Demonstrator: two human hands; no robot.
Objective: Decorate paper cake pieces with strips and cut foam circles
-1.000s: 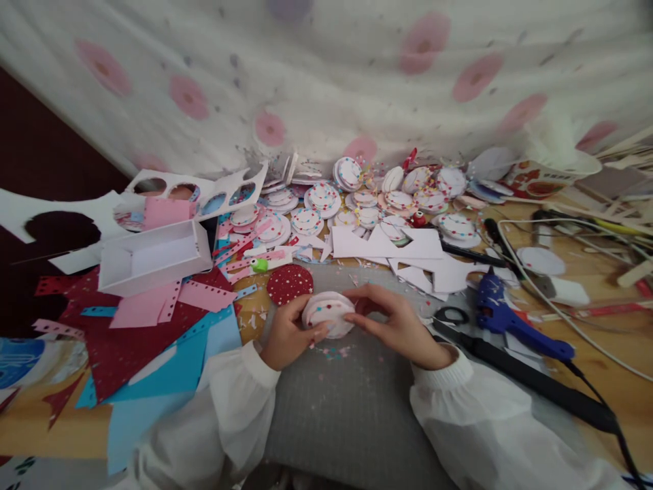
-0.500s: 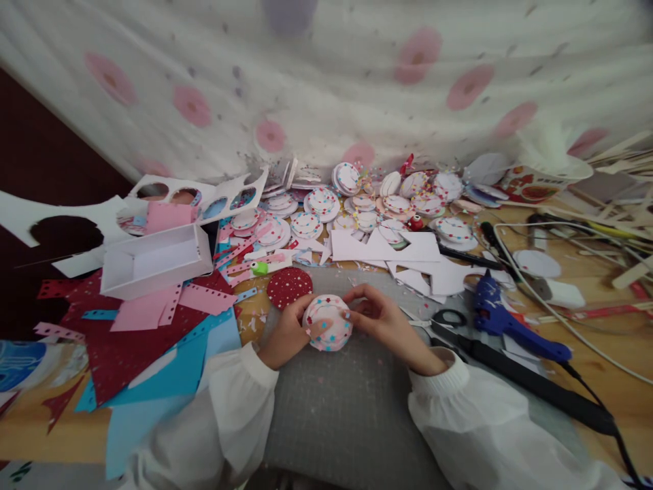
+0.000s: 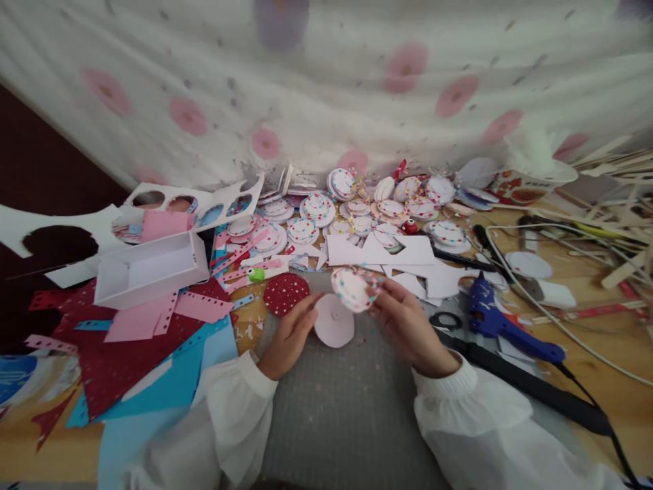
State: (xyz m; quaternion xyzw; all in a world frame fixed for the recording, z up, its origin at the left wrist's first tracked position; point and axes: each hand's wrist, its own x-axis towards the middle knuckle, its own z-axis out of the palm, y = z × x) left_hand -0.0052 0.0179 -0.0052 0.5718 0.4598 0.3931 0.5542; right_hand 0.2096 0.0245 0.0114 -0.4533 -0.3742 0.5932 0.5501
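Note:
My left hand pinches the left edge of a plain pale paper disc, which has a small mark at its middle. Just above and to the right, my right hand grips a white paper disc ringed with red and blue stars; motion blurs it slightly. The decorated disc overlaps the upper right edge of the plain one, both over a grey cutting mat. Beyond my left fingers lies a dark red starred disc.
Several decorated paper discs are heaped along the curtain. At left stand a white box and coloured paper. A blue glue gun, black-handled scissors, a black corded tool and a white cable lie at right.
The decorated disc has come away from between both hands; my right hand has carried it up and right. The plain disc now shows at my left hand.

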